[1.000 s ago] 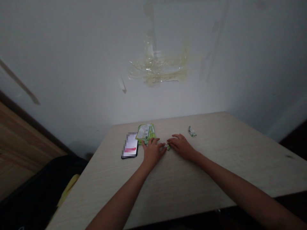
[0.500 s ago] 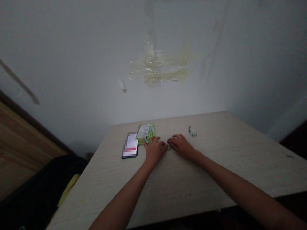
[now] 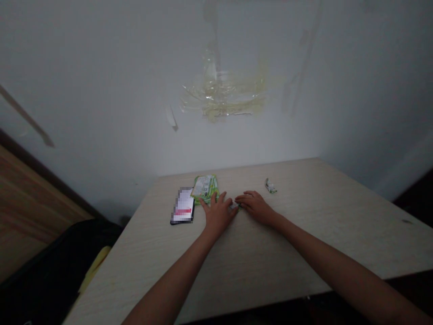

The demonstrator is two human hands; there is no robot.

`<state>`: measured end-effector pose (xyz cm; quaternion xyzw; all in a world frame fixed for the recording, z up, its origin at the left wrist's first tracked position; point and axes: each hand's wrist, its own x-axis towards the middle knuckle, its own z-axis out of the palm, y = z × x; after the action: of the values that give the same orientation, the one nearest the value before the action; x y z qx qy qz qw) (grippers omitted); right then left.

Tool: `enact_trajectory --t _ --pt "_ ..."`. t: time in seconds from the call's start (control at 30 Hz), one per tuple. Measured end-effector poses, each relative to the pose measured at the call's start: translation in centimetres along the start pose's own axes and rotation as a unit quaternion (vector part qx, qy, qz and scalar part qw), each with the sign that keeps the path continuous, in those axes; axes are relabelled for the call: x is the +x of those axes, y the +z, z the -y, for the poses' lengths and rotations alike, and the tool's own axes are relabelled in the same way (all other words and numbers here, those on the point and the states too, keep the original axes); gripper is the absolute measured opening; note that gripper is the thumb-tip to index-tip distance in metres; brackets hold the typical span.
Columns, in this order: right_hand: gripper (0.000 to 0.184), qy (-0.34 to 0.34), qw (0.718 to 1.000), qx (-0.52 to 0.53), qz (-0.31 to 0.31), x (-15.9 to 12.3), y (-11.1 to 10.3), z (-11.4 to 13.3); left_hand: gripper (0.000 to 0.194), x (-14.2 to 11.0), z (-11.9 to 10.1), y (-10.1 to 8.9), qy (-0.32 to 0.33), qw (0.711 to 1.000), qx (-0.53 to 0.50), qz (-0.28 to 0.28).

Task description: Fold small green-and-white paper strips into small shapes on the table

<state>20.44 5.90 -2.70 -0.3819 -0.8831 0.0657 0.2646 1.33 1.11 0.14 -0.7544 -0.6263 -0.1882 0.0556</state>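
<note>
Both my hands rest on a pale wooden table near its far edge. My left hand and my right hand meet over a small green and white wrapper, each pinching one end of it between fingertips. A green and white packet lies flat just beyond my left hand, its near end under my fingers. A phone with a lit screen lies to the left of that hand.
A small crumpled green and white scrap lies on the table to the right of my right hand. A white wall with yellowed tape residue rises behind the table. A dark chair stands at the lower left.
My left hand has shifted slightly forward and right, closing in on the small wrapper. My right hand has stayed in place.
</note>
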Motion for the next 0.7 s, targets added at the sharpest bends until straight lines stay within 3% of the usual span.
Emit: enact_trajectory --t 0.27,0.7 --pt "0.018 0.009 0.998 0.007 -0.057 -0.3 -1.1 1.3 0.029 -0.1 0.1 0.1 0.001 1.0 -0.015 -0.006" --pt "0.019 0.028 0.998 -0.011 -0.046 -0.3 -1.0 1.1 0.034 0.2 0.5 0.1 0.019 1.0 0.0 0.0"
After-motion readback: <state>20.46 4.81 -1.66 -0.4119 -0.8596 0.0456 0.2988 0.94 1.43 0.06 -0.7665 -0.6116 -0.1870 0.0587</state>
